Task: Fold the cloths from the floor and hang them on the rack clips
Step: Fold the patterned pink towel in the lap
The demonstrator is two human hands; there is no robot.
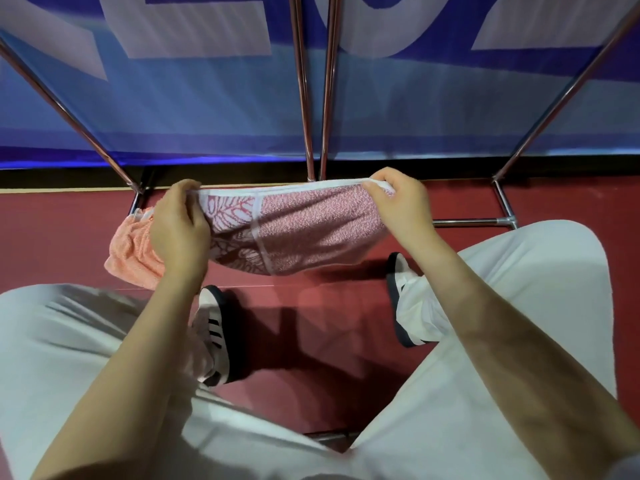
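Terrycloth, pink with a white coral print, the towel (pixel 294 230) stretches between left hand (pixel 180 230) and right hand (pixel 401 206), each pinching its upper edge.

A blue banner (pixel 207 109) with large pale lettering hangs behind chrome poles (pixel 304 98) above a dark red floor (pixel 311 323), where a black strip (pixel 69 178) runs along the banner's base under bright indoor lighting.

arms (pixel 485 317): bare, sleeveless | trousers (pixel 519 341): loose, pale grey | shoes (pixel 216 327): white, black-striped, dark-soled
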